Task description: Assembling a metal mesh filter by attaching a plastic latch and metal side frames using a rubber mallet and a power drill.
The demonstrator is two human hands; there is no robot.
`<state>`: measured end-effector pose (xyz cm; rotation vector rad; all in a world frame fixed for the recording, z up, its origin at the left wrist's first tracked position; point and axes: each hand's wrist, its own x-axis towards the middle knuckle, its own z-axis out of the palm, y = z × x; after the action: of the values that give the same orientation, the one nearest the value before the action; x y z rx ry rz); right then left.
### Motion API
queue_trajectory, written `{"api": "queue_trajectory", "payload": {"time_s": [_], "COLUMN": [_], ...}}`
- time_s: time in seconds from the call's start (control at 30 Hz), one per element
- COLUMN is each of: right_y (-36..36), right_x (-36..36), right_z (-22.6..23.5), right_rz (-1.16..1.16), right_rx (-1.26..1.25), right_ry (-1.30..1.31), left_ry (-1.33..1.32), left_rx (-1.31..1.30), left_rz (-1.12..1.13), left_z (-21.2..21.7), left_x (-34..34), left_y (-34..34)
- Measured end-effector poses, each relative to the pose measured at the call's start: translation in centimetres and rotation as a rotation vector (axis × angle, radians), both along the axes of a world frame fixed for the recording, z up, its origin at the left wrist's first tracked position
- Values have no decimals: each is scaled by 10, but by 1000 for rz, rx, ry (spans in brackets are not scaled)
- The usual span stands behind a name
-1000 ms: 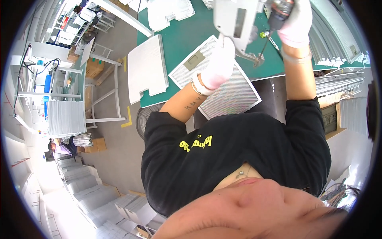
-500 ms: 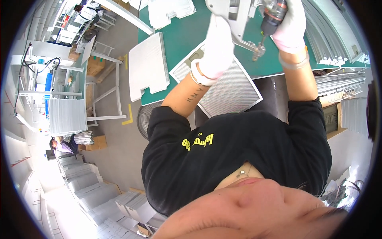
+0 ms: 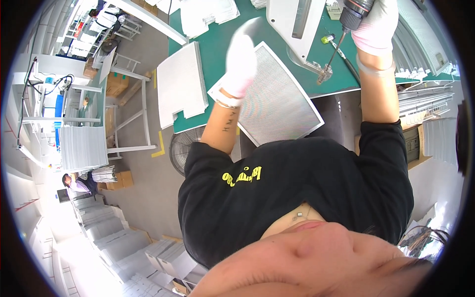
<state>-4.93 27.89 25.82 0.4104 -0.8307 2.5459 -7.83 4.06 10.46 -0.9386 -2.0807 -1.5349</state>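
Head view: left hand (image 3: 241, 62) has moved onto mesh filter (image 3: 277, 99).

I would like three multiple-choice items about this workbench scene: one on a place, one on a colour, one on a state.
1. Where does the framed mesh panel lie?
A. wholly on the floor
B. on the bench, one corner past its near edge
C. standing on a shelf

2. What colour is the bench top?
A. green
B. red
C. yellow

3. What is the right hand doing?
A. hanging free
B. resting flat on the mesh
C. gripping a power screwdriver

Answers: 1 B, the panel's near corner juts over the bench edge. 2 A, the mat shows green around the parts. 3 C, the gloved fingers wrap the tool, its bit pointing down at a white part.
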Motion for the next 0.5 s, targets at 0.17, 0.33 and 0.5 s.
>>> {"api": "queue_trajectory", "payload": {"time_s": [0.17, 0.33, 0.5], "right_y": [-1, -10, -15], "right_x": [1, -7, -12], "right_z": [0, 6, 4], "right_rz": [56, 74, 41], "right_rx": [46, 32, 82], "right_ry": [88, 115, 53], "left_ry": [-664, -291, 220], "left_rx": [-823, -500, -782], "left_rz": [635, 331, 234], "left_z": [-71, -42, -1], "left_x": [-17, 1, 65], "left_y": [-94, -57, 15]}}
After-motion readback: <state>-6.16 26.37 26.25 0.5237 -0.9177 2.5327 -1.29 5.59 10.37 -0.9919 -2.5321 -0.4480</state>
